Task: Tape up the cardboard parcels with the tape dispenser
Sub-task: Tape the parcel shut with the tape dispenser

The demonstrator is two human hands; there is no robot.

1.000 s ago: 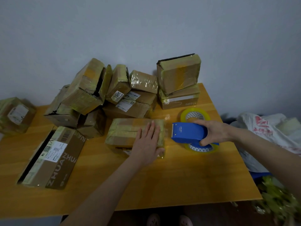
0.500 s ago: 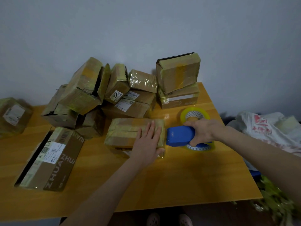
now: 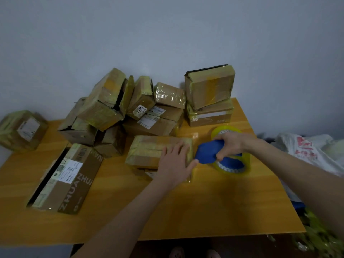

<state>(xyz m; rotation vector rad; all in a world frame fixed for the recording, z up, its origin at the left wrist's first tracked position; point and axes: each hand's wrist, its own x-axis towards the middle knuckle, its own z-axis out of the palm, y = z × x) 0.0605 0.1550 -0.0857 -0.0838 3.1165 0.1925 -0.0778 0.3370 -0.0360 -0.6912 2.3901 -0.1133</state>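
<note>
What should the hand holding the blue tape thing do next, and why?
Probably bring the tape dispenser nose down onto the right end of the flat parcel to stick the tape there. The right hand grips the dispenser just beside that end, and the left hand presses flat on the parcel, which should keep it steady.

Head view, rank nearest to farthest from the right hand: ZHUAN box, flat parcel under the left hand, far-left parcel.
1. Flat parcel, just left of the right hand gripping the tape dispenser; left hand presses it.
2. ZHUAN box, front left of the table.
3. Far-left parcel, at the back-left edge.
</note>
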